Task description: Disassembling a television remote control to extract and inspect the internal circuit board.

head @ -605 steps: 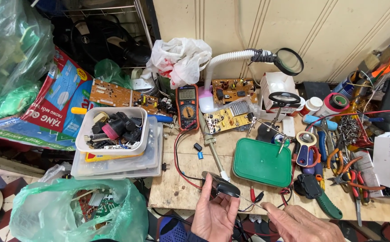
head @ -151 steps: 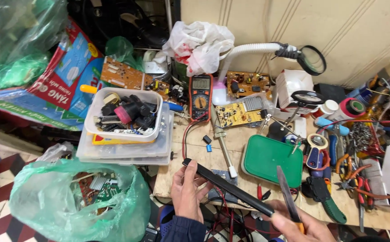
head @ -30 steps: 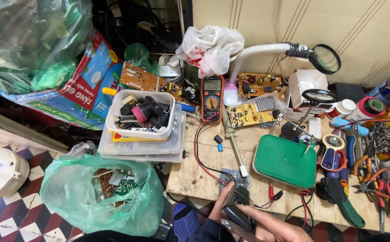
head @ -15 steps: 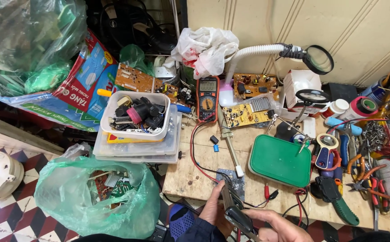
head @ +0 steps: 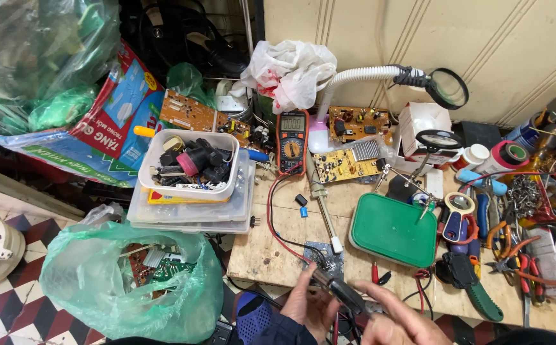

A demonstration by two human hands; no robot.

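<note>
Both hands grip dark tool (head: 345,295) near table (head: 271,246) edge: left hand (head: 310,306) under, right hand (head: 396,322) on near end. Step: turning, checking it. Next needs steady hold.

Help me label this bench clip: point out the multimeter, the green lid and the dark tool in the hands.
multimeter (head: 292,140), head view, on its dial.
green lid (head: 393,229), head view, middle of its top.
dark tool (head: 340,291), head view, on its shaft between the hands.
</note>
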